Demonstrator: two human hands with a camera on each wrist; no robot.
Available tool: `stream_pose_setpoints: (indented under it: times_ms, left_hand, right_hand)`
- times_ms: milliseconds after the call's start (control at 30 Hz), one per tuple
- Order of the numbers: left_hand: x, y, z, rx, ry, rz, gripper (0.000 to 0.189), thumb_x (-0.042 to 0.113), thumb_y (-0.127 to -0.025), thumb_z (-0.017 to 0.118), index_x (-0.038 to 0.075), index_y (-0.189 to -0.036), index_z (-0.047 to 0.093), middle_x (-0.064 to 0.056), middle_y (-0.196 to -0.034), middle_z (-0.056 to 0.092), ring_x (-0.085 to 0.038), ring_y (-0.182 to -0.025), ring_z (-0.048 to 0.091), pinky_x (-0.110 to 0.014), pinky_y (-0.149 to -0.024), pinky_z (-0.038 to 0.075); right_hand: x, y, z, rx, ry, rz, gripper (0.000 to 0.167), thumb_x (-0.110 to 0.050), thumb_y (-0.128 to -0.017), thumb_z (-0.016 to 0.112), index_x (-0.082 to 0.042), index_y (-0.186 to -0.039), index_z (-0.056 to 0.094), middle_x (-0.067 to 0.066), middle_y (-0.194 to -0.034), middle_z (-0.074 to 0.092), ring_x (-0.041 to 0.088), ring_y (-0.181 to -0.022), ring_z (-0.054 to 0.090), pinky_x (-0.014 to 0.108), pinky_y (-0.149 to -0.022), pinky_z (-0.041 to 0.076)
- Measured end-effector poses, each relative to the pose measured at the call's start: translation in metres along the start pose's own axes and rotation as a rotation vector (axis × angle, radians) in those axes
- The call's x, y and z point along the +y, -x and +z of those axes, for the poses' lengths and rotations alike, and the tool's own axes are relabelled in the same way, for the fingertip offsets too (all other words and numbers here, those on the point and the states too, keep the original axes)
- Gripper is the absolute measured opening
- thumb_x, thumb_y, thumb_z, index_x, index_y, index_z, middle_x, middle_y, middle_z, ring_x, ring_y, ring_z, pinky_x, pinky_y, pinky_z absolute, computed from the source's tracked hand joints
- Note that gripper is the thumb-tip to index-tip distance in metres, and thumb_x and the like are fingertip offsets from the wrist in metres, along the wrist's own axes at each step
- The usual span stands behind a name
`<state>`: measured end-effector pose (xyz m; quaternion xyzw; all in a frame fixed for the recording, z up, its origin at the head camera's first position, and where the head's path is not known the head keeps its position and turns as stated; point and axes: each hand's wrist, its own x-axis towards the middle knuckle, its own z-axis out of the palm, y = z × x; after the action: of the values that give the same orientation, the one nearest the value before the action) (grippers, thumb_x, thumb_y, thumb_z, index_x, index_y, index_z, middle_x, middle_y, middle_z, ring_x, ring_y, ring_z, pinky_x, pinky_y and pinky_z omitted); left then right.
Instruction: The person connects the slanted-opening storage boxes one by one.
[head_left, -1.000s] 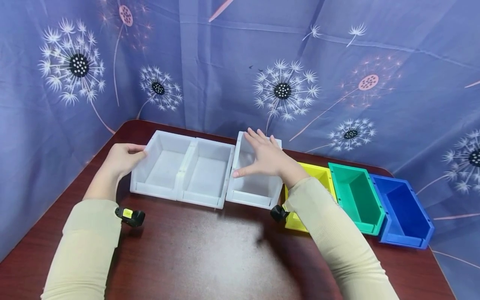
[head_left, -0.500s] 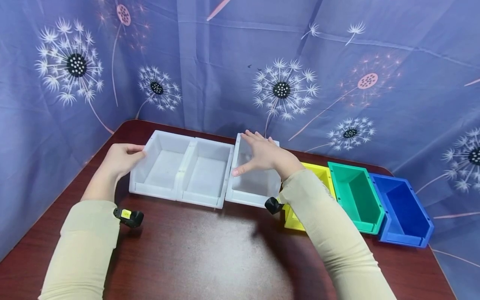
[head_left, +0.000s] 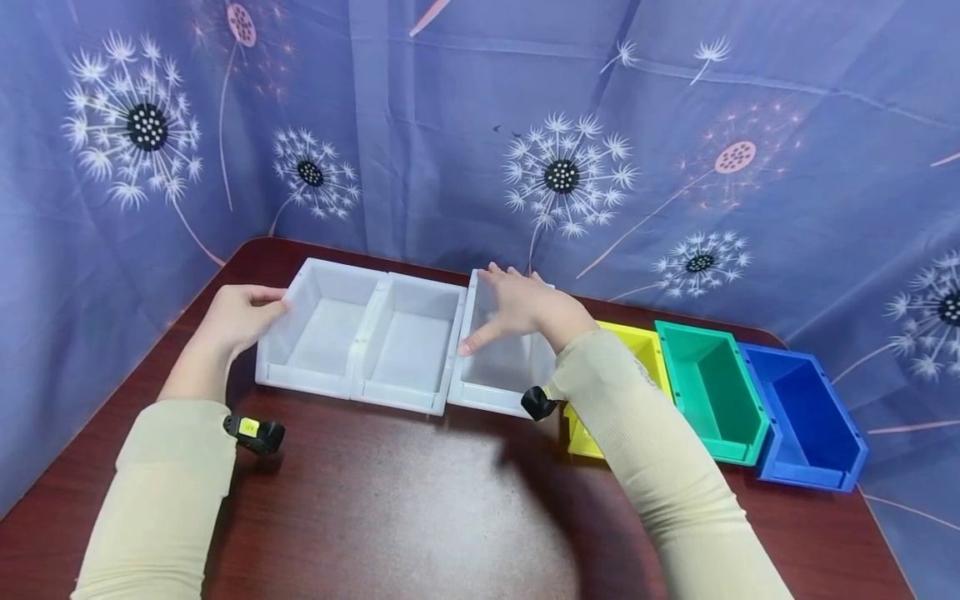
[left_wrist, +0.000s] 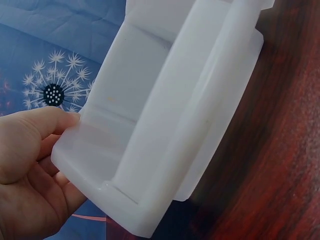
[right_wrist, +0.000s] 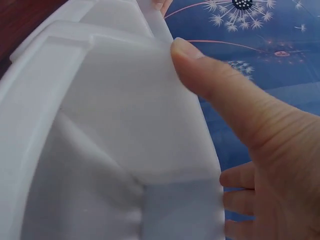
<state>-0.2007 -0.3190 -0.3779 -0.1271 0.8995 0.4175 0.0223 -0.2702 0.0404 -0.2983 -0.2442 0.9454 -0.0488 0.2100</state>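
Note:
Three white plastic bins stand in a row at the table's back. My left hand (head_left: 242,321) grips the outer side edge of the left white bin (head_left: 324,333), its fingers partly hidden behind the wall in the left wrist view. Beside that bin sits the middle white bin (head_left: 408,342). My right hand (head_left: 525,308) spreads over the right white bin (head_left: 498,371). Its thumb rests at the rim next to the middle bin, and the other fingertips reach the back rim. In the right wrist view, those fingers (right_wrist: 237,200) lie along the bin's back edge.
Right of the white bins stand a yellow bin (head_left: 637,340), partly behind my right sleeve, a green bin (head_left: 712,392) and a blue bin (head_left: 806,417). A purple dandelion curtain (head_left: 442,167) hangs right behind the brown table (head_left: 390,517).
The right white bin has shifted slightly left, narrowing the gap to the middle bin, and my right hand moved left with it. My left hand stays at the left bin's edge.

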Motion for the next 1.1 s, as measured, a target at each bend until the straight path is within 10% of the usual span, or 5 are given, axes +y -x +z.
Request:
stream_pose_setpoints:
  times_ms: [767,1100]
  left_hand:
    - [0.001,-0.001,0.0,0.001,-0.016,-0.009,0.049,0.03,-0.096,0.049,-0.002,-0.133,0.051,-0.031,-0.137,0.044,-0.043,-0.118,0.047,-0.058,-0.097,0.041]
    - [-0.003,-0.001,0.003,-0.01,-0.01,-0.025,0.051,0.034,-0.097,0.047,0.0,-0.135,0.05,-0.03,-0.138,0.043,-0.044,-0.118,0.046,-0.059,-0.097,0.041]
  right_hand:
    - [-0.023,-0.013,-0.004,-0.117,0.113,0.09,0.128,-0.065,-0.058,0.077,-0.008,-0.152,0.012,0.013,-0.159,0.011,0.029,-0.147,0.007,0.053,-0.117,0.009]
    - [-0.025,-0.027,0.022,-0.068,0.202,0.092,0.117,-0.068,-0.049,0.08,-0.008,-0.142,0.04,0.01,-0.143,0.047,0.028,-0.132,0.04,0.048,-0.114,0.025]
